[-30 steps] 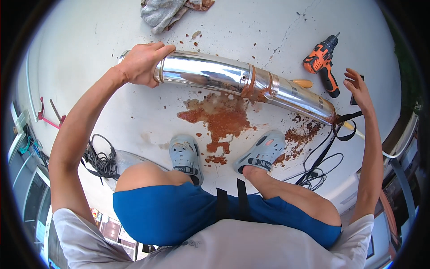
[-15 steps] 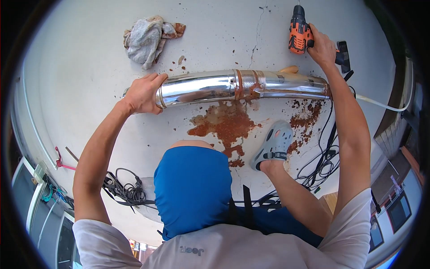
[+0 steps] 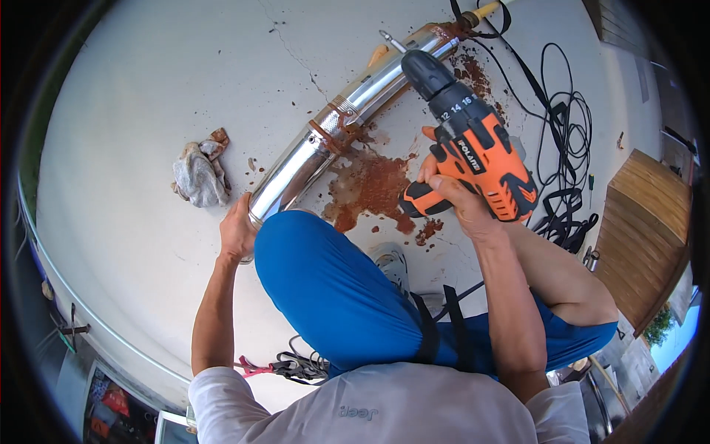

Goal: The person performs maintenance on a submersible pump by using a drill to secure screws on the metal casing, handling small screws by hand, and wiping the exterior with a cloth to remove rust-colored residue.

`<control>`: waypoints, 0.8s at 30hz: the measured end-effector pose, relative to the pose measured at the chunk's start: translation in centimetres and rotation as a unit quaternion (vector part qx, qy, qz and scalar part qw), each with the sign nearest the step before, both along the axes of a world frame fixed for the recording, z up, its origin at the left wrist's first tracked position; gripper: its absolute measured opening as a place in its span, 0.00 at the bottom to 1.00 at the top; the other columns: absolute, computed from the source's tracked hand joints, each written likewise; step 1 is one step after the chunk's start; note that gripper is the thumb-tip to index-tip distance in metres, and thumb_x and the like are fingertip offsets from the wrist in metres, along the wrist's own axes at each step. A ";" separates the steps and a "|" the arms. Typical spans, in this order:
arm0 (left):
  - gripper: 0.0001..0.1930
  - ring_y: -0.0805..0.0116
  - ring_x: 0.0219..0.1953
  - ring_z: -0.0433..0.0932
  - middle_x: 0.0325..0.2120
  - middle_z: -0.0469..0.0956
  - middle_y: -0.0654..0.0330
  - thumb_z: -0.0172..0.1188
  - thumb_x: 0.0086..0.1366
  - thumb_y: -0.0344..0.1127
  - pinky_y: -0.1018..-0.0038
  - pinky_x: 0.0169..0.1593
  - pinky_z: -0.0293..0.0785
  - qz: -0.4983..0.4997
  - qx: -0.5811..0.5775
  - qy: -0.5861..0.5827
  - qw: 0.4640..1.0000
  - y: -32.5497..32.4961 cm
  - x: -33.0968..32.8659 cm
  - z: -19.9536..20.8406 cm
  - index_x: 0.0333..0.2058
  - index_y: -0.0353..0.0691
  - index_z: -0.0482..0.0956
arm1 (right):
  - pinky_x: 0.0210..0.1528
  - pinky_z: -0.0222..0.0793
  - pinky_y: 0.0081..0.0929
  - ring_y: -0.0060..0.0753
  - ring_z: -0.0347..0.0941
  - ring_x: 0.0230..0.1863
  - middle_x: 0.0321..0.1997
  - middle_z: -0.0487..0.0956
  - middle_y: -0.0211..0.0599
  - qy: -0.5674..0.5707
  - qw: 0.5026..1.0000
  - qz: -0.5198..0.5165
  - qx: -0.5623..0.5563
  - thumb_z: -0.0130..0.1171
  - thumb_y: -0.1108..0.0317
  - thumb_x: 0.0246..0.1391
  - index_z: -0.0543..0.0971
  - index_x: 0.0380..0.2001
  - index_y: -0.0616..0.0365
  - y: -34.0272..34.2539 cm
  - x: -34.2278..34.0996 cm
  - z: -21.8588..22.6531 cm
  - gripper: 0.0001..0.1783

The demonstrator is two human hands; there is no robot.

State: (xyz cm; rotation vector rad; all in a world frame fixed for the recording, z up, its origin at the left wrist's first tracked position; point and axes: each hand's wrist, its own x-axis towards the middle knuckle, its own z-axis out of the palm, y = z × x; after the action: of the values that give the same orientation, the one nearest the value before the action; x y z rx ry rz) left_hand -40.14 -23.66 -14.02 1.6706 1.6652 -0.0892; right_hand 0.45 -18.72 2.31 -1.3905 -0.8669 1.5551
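Observation:
A long shiny metal tube lies slantwise on the floor, its near end at my left and its far end at the upper right. A rusty band circles its middle. My left hand grips the near end, some fingers hidden behind it. My right hand is closed round the handle of an orange and black cordless drill, raised high over the floor. A driver bit sticks out of its chuck toward the upper left, appearing in front of the tube's far part; whether it touches is unclear.
Rust-brown wet stains spread beside the tube. A dirty grey rag lies left of it. Black cables coil at the right, near a wooden box. A yellowish hose meets the tube's far end. My blue-clad knee is close by.
The drill has come from the floor's far right up close to me in my right hand. My view has turned, so the tube now slants. My left hand stays on its near end.

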 end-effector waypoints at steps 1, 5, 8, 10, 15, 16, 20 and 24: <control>0.47 0.44 0.56 0.77 0.54 0.77 0.42 0.74 0.46 0.54 0.60 0.60 0.73 0.007 0.004 0.002 1.000 -0.1 0.4 0.1 0.61 0.33 0.68 | 0.47 0.76 0.27 0.22 0.77 0.39 0.35 0.80 0.28 0.018 0.999 0.005 -0.041 0.62 0.75 0.56 0.80 0.42 0.58 -2.4 0.0 -2.6 0.10; 0.51 0.45 0.54 0.78 0.52 0.78 0.44 0.78 0.39 0.49 0.61 0.60 0.73 -0.007 0.012 0.007 1.000 -0.8 -1.3 -0.1 0.62 0.34 0.67 | 0.45 0.76 0.28 0.24 0.77 0.36 0.32 0.81 0.29 0.068 0.987 -0.016 -0.141 0.62 0.79 0.49 0.81 0.36 0.59 -9.1 -4.2 -8.5 0.09; 0.56 0.46 0.53 0.79 0.51 0.78 0.45 0.81 0.30 0.45 0.61 0.60 0.74 -0.019 -0.005 0.038 0.999 -0.5 -0.5 0.8 0.62 0.36 0.66 | 0.45 0.77 0.31 0.24 0.77 0.37 0.32 0.81 0.29 0.111 0.979 0.002 -0.173 0.63 0.78 0.47 0.80 0.37 0.57 -12.6 -4.6 -10.4 0.11; 0.55 0.47 0.53 0.79 0.51 0.78 0.45 0.80 0.31 0.44 0.61 0.60 0.74 -0.026 -0.012 0.012 1.000 -0.3 -0.6 0.8 0.62 0.35 0.66 | 0.44 0.77 0.31 0.24 0.77 0.37 0.33 0.80 0.29 0.171 0.966 -0.019 -0.195 0.63 0.76 0.47 0.79 0.40 0.56 -15.0 -4.4 -12.9 0.14; 0.54 0.49 0.53 0.80 0.51 0.80 0.45 0.80 0.31 0.43 0.62 0.59 0.75 -0.015 0.000 -0.019 1.000 -0.9 -1.3 0.2 0.62 0.35 0.67 | 0.43 0.76 0.30 0.24 0.76 0.35 0.32 0.79 0.31 0.196 0.964 -0.053 -0.172 0.59 0.78 0.47 0.74 0.50 0.59 -17.4 -4.4 -15.4 0.23; 0.55 0.50 0.53 0.80 0.51 0.79 0.45 0.80 0.32 0.44 0.63 0.59 0.75 -0.010 -0.009 -0.007 1.000 -0.8 -1.7 0.4 0.62 0.34 0.66 | 0.42 0.76 0.30 0.24 0.76 0.35 0.32 0.79 0.31 0.207 0.958 -0.075 -0.182 0.59 0.78 0.47 0.75 0.47 0.60 -17.1 -4.7 -14.9 0.20; 0.56 0.55 0.52 0.80 0.51 0.79 0.46 0.80 0.34 0.45 0.66 0.59 0.74 -0.019 -0.037 -0.016 0.999 0.1 -1.0 0.2 0.63 0.31 0.63 | 0.41 0.76 0.28 0.23 0.76 0.34 0.31 0.80 0.30 0.204 0.967 -0.092 -0.122 0.60 0.78 0.47 0.78 0.39 0.60 -18.3 -4.2 -16.5 0.13; 0.57 0.56 0.53 0.79 0.52 0.78 0.47 0.81 0.37 0.49 0.65 0.60 0.74 -0.031 -0.036 -0.038 0.998 -0.1 -0.2 -0.2 0.63 0.31 0.61 | 0.40 0.76 0.23 0.20 0.76 0.32 0.29 0.80 0.26 0.192 0.969 -0.067 -0.140 0.63 0.74 0.49 0.80 0.35 0.57 -19.1 -4.8 -17.7 0.08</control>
State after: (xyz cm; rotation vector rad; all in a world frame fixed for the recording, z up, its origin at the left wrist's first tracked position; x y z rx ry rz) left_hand -40.39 -23.81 -14.23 1.6514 1.5353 -0.1141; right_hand -4.37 -37.77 -15.36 -1.2459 -0.3205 1.8097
